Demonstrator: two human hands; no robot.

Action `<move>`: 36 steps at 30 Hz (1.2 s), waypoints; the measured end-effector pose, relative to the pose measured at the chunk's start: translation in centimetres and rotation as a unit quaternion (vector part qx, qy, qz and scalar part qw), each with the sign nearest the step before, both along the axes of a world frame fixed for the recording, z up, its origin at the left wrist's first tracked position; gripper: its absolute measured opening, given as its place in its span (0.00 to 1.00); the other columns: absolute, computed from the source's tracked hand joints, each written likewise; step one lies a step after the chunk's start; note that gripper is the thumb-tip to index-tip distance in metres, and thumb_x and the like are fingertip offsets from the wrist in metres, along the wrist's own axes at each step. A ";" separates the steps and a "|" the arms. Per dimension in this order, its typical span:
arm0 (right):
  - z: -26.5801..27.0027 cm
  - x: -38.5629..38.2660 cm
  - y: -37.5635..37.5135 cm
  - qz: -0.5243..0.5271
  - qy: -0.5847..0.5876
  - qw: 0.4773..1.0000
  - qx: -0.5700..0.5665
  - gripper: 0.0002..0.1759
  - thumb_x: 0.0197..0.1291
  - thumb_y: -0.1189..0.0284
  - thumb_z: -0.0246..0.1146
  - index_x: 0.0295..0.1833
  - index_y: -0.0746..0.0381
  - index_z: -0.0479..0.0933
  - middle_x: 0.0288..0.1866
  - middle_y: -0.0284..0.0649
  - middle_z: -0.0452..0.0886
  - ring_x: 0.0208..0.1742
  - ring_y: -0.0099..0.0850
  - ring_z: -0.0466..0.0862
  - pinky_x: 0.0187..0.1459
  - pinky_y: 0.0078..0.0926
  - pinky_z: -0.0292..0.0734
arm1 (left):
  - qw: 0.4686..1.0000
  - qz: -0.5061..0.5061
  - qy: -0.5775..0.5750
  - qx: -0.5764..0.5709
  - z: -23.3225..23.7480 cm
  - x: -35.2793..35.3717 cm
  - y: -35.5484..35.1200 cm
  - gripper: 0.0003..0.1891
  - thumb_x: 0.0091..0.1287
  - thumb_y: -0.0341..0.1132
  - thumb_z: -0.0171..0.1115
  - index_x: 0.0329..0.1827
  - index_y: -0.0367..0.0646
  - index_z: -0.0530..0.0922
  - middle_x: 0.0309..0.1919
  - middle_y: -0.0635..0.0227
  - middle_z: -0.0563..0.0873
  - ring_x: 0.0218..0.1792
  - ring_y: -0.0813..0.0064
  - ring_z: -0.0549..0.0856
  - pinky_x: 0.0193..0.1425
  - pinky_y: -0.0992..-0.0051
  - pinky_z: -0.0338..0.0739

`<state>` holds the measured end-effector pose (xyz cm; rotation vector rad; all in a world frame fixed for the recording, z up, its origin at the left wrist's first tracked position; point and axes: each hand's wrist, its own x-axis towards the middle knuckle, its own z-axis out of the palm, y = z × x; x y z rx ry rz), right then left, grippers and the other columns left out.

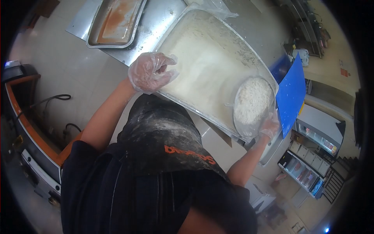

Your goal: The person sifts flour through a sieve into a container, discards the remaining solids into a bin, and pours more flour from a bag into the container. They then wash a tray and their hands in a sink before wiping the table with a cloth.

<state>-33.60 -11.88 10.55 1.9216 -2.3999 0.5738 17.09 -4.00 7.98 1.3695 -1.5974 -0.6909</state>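
A large metal tub [177, 102] holds a broad layer of white flour [202, 58]. Both of my hands wear clear plastic gloves. Over the tub's left edge, my left hand [154, 72] is half curled, with a gap between thumb and fingers and nothing visible in it. At the tub's right end, my right hand [270, 125] grips the near rim of a round sieve [238, 102]. White, flour-coated bits [254, 100] are heaped inside the sieve, which is tilted above the flour. Its underside is hidden.
A metal tray [117, 23] with reddish-brown residue lies on the steel table [154, 19] at the upper left. A blue panel [292, 95] stands beside the tub's right end. An orange-edged counter [29, 121] is at the left, and shelving [306, 169] stands at the right.
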 end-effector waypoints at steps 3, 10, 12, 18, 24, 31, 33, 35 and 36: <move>-2.9 -3.6 -1.4 -0.007 -0.056 0.998 -0.009 0.22 0.62 0.68 0.53 0.61 0.62 0.72 0.55 0.49 0.80 0.54 0.43 0.79 0.56 0.34 0.70 | 1.000 0.005 -0.025 -0.011 -0.3 0.4 0.0 0.12 0.54 0.38 0.70 0.39 0.44 0.81 0.18 0.70 0.76 0.18 0.76 0.74 0.23 0.77 0.69; 0.8 2.9 -1.9 -0.008 0.139 0.988 0.066 0.22 0.62 0.68 0.54 0.60 0.66 0.73 0.56 0.50 0.79 0.55 0.41 0.79 0.56 0.30 0.70 | 1.000 0.007 -0.003 0.015 -0.3 0.1 0.2 0.11 0.55 0.38 0.70 0.37 0.44 0.81 0.18 0.70 0.76 0.18 0.76 0.74 0.24 0.77 0.70; -0.3 1.3 -2.7 0.034 0.036 0.997 0.057 0.22 0.62 0.68 0.53 0.60 0.66 0.73 0.57 0.51 0.78 0.56 0.40 0.79 0.57 0.31 0.70 | 1.000 0.012 0.008 0.002 -0.9 0.1 0.1 0.12 0.55 0.39 0.70 0.37 0.44 0.81 0.18 0.70 0.77 0.19 0.76 0.75 0.24 0.77 0.70; -0.4 7.3 -2.7 0.049 0.094 0.990 0.098 0.21 0.64 0.69 0.54 0.61 0.65 0.73 0.57 0.51 0.78 0.55 0.42 0.79 0.58 0.33 0.70 | 0.999 -0.029 0.020 -0.022 -0.6 1.0 0.1 0.10 0.57 0.32 0.66 0.41 0.41 0.81 0.26 0.67 0.82 0.26 0.78 0.79 0.30 0.77 0.73; -0.4 11.6 -3.7 0.085 0.170 0.973 0.134 0.21 0.63 0.68 0.57 0.61 0.64 0.73 0.58 0.50 0.78 0.58 0.39 0.77 0.59 0.32 0.69 | 0.990 0.009 0.142 0.001 -1.7 1.0 0.6 0.13 0.60 0.29 0.60 0.48 0.37 0.78 0.37 0.60 0.84 0.37 0.71 0.83 0.43 0.75 0.77; -4.0 12.5 -6.4 0.110 -0.147 0.980 0.081 0.22 0.65 0.65 0.54 0.61 0.65 0.72 0.57 0.50 0.78 0.58 0.37 0.77 0.59 0.30 0.69 | 0.990 -0.005 0.122 -0.065 -1.4 1.1 0.0 0.24 0.63 0.24 0.53 0.64 0.33 0.67 0.64 0.55 0.71 0.67 0.68 0.68 0.70 0.71 0.61; -1.0 16.9 -6.3 0.063 -0.077 0.986 0.131 0.22 0.65 0.65 0.54 0.61 0.65 0.72 0.57 0.50 0.78 0.56 0.36 0.79 0.57 0.30 0.71 | 0.990 -0.026 0.108 -0.082 -0.9 1.3 -0.4 0.25 0.65 0.26 0.51 0.66 0.33 0.64 0.67 0.53 0.68 0.70 0.65 0.63 0.72 0.68 0.56; -2.6 16.2 -7.2 0.117 -0.004 0.988 0.103 0.23 0.65 0.64 0.55 0.61 0.64 0.72 0.56 0.50 0.79 0.52 0.35 0.81 0.55 0.30 0.72 | 0.990 -0.035 0.101 -0.094 -1.1 1.3 0.0 0.25 0.66 0.28 0.50 0.67 0.32 0.63 0.68 0.52 0.65 0.72 0.62 0.61 0.74 0.66 0.53; -7.5 12.0 -9.1 0.212 0.033 0.976 0.037 0.22 0.65 0.64 0.55 0.61 0.63 0.73 0.55 0.50 0.80 0.50 0.35 0.82 0.53 0.30 0.73 | 0.989 -0.036 0.094 -0.105 -1.3 1.5 -0.1 0.25 0.67 0.29 0.49 0.67 0.32 0.63 0.69 0.52 0.65 0.72 0.61 0.61 0.74 0.66 0.53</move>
